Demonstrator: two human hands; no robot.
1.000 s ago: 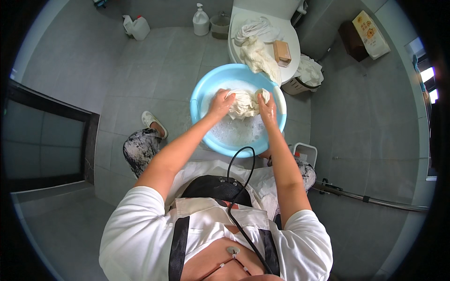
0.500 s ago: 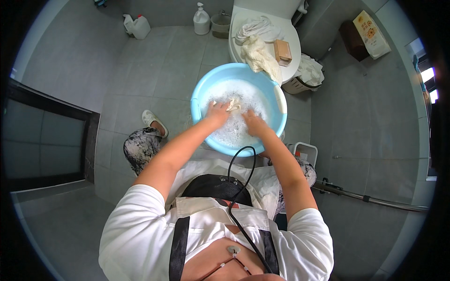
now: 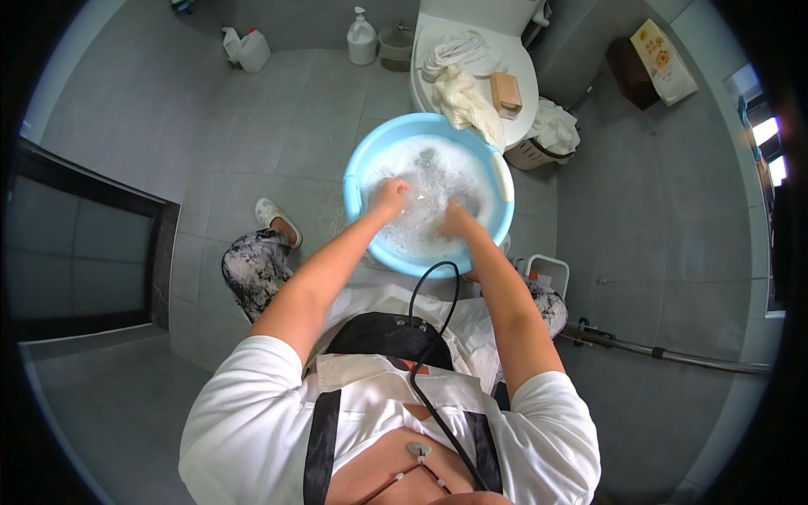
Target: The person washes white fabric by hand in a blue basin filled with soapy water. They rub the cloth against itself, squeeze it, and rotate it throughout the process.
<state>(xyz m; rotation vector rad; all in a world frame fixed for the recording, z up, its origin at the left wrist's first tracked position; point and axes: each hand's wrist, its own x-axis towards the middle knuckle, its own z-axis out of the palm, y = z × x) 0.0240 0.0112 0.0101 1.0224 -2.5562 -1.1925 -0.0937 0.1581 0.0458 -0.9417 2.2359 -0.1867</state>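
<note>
Both of my hands are in a light-blue round basin [image 3: 356, 156] full of white, foamy water [image 3: 429, 227]. My left hand [image 3: 390, 199] is at the basin's left side, its fingers curled and closed at the foam's surface. Whatever it may grip is hidden by suds. My right hand [image 3: 456, 220] reaches in right of the middle, and its fingers are sunk under the foam. Between the hands only a tiny pale patch breaks the surface. A cream cloth [image 3: 465, 103] hangs from the toilet lid to the basin's far rim.
Behind the basin stands a white toilet [image 3: 438, 34] with a white cloth [image 3: 461, 55] and a cardboard box [image 3: 506, 94] on its lid. A filled laundry basket [image 3: 532, 155] is beside it. A pump bottle [image 3: 362, 38] and a white jug [image 3: 252, 50] stand along the wall.
The cream cloth that showed beside my left hand has gone under the foam. My left hand's fingers have curled in, and my right hand's fingers have sunk deeper.
</note>
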